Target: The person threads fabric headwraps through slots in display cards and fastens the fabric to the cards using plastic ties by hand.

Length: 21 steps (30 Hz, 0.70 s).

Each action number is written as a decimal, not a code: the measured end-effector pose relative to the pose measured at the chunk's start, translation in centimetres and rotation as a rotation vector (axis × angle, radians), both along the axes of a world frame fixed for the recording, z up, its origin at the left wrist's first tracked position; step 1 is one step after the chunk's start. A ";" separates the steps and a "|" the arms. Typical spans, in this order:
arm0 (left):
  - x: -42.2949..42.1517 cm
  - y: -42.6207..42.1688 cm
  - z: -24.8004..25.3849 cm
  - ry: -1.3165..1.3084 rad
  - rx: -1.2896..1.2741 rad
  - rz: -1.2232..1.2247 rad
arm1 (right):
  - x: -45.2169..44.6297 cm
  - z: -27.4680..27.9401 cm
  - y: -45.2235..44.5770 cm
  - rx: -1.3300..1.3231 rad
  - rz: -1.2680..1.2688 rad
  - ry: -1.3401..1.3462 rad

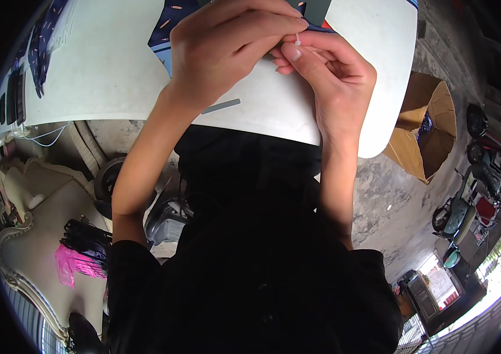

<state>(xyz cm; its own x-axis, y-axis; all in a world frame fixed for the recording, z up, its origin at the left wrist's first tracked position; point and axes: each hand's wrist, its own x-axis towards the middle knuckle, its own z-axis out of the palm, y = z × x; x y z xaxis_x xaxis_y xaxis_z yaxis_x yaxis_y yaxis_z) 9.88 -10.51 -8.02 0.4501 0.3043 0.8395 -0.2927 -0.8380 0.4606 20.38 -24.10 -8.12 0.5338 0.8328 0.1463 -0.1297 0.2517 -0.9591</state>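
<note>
Both of my hands meet over the far part of the white table (274, 109). My right hand (339, 71) is closed in a pinch, with a small white plastic piece (297, 41) showing between thumb and forefinger. Just above it, my left hand (221, 50) has its fingers pressed together; what they hold, if anything, is hidden. Behind the hands lies dark blue cloth with a pencil print (171, 20), partly covered by my left hand. A thin grey strip (222, 106) rests on the table beside my left wrist.
More printed blue cloth (44, 44) hangs at the table's left, near black items (15, 97). An open cardboard box (406, 147) stands on the floor at right. A carved sofa (44, 230) holds a pink bag (73, 264) at lower left. A scooter (460, 206) is farther right.
</note>
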 end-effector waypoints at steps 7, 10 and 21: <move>-0.1 -0.3 0.6 0.061 -0.038 0.044 | 0.4 1.1 0.0 -0.174 -0.037 -0.113; -0.3 -0.5 1.1 0.085 -0.073 0.022 | 0.5 1.4 0.2 -0.187 -0.074 -0.040; -0.1 0.0 0.0 0.069 -0.002 0.072 | -0.3 0.6 0.3 -0.145 -0.099 0.045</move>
